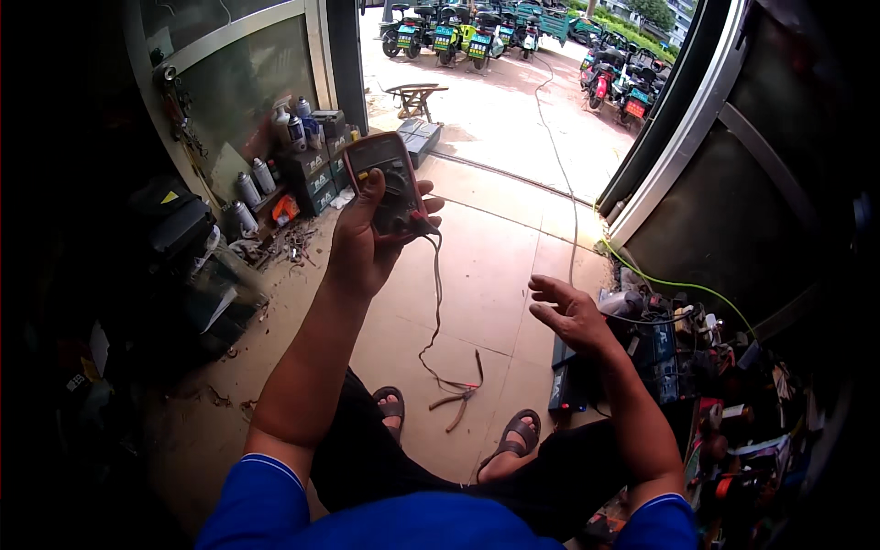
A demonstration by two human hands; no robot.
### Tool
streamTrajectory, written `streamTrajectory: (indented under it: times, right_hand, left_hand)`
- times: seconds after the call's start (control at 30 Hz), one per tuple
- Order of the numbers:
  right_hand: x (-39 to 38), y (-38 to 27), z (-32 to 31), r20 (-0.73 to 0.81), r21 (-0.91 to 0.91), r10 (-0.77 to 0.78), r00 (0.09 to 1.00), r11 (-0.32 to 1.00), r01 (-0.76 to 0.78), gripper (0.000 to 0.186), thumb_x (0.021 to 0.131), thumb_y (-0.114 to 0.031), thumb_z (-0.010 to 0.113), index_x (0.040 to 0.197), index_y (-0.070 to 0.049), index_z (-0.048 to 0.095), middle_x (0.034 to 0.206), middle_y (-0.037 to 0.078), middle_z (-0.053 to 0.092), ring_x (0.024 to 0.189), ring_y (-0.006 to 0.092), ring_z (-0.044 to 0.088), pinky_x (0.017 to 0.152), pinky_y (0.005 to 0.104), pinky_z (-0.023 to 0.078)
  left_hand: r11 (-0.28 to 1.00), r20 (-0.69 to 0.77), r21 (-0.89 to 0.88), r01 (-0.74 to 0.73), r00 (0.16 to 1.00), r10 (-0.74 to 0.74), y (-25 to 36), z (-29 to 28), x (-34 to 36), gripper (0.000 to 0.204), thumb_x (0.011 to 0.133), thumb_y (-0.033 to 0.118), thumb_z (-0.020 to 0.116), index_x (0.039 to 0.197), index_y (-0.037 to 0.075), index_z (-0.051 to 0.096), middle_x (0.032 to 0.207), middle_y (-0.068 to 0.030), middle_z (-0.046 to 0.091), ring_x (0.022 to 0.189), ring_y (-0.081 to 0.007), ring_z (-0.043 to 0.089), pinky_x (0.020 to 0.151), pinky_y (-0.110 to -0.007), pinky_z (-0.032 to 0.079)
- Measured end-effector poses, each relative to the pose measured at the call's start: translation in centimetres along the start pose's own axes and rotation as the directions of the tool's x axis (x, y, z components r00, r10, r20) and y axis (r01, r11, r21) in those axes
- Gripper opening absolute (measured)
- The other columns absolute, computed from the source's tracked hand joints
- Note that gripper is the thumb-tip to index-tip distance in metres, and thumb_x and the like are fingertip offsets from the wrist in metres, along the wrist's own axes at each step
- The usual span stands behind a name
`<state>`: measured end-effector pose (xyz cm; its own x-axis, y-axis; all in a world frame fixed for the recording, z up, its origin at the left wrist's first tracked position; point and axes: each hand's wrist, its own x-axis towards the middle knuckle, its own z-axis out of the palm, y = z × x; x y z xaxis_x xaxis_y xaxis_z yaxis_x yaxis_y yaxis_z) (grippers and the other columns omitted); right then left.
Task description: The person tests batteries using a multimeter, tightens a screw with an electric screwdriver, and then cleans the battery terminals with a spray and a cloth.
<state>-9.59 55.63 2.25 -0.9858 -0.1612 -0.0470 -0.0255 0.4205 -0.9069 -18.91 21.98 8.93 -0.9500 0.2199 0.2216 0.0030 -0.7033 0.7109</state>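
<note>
My left hand is wrapped round a multimeter with a dark face and a reddish rim, its thumb lying on the front near a yellow button. Two test leads run from the meter's lower end down to the floor. There they reach a pair of pliers lying with its handles spread; a test probe lies beside the pliers' jaws. My right hand hovers in the air over the right side, fingers apart and slightly bent, with nothing in it.
Dark batteries stand on the floor at the right, beside a heap of tools and parts. Spray cans and stacked boxes line the left wall. A cable runs out the doorway toward parked scooters.
</note>
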Motion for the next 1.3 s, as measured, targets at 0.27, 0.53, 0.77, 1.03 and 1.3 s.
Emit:
streamTrajectory:
  times: [0.27,0.53,0.77,1.03,1.3]
  right_hand:
    - [3.2,-7.8,4.6,-0.001,0.453,-0.276,0.961,0.857,0.247,0.042,0.107,-0.021,0.063,0.142,0.0,0.059,0.12,0.011,0.071,0.109,0.0151,0.067,0.097,0.0314,0.054]
    - [4.4,-5.3,7.7,0.16,0.087,-0.104,0.982,0.992,0.091,0.026,0.094,-0.016,0.069,0.113,-0.001,0.076,0.09,0.008,0.077,0.084,0.0129,0.071,0.08,0.0301,0.056]
    - [6.5,-2.9,7.1,0.155,0.179,-0.003,0.988,0.984,-0.025,0.035,0.096,-0.031,0.074,0.106,0.001,0.078,0.091,0.009,0.078,0.086,0.0132,0.072,0.082,0.0295,0.056]
    - [6.9,-10.0,3.0,-0.019,-0.028,-0.157,0.987,0.987,0.157,0.038,0.09,-0.035,0.082,0.105,0.0,0.08,0.093,0.01,0.079,0.087,0.0157,0.072,0.081,0.031,0.056]
    - [7.3,-8.3,-1.2,-0.134,-0.252,-0.139,0.981,0.962,0.102,0.045,0.083,-0.042,0.083,0.103,-0.002,0.08,0.094,0.014,0.079,0.086,0.021,0.075,0.08,0.0329,0.057]
  left_hand:
    - [0.99,0.157,0.076,0.116,0.979,-0.127,-4.0,4.4,0.3,0.061,0.108,0.048,0.051,0.144,-0.001,0.046,0.127,-0.0242,0.067,0.112,-0.0345,0.071,0.094,-0.047,0.062]
    - [0.995,0.229,-0.049,0.086,0.971,-0.072,0.7,7.3,-0.5,0.06,0.109,0.051,0.046,0.141,0.0,0.05,0.125,-0.0222,0.066,0.11,-0.0367,0.071,0.093,-0.049,0.06]
    - [0.968,0.32,0.165,-0.19,0.938,0.13,12.6,16.8,3.8,0.069,0.106,0.05,0.054,0.147,-0.003,0.044,0.131,-0.0278,0.065,0.115,-0.0419,0.069,0.101,-0.052,0.057]
    - [0.876,0.646,0.125,-0.466,0.708,0.284,23.7,23.4,5.1,0.026,0.104,0.03,0.056,0.116,0.008,0.064,0.107,-0.0105,0.067,0.109,-0.0275,0.065,0.11,-0.057,0.048]
    - [0.865,0.449,0.055,-0.499,0.786,0.425,28.3,25.9,6.2,0.021,0.104,0.025,0.055,0.116,0.009,0.063,0.106,-0.0091,0.065,0.103,-0.0285,0.064,0.099,-0.052,0.053]
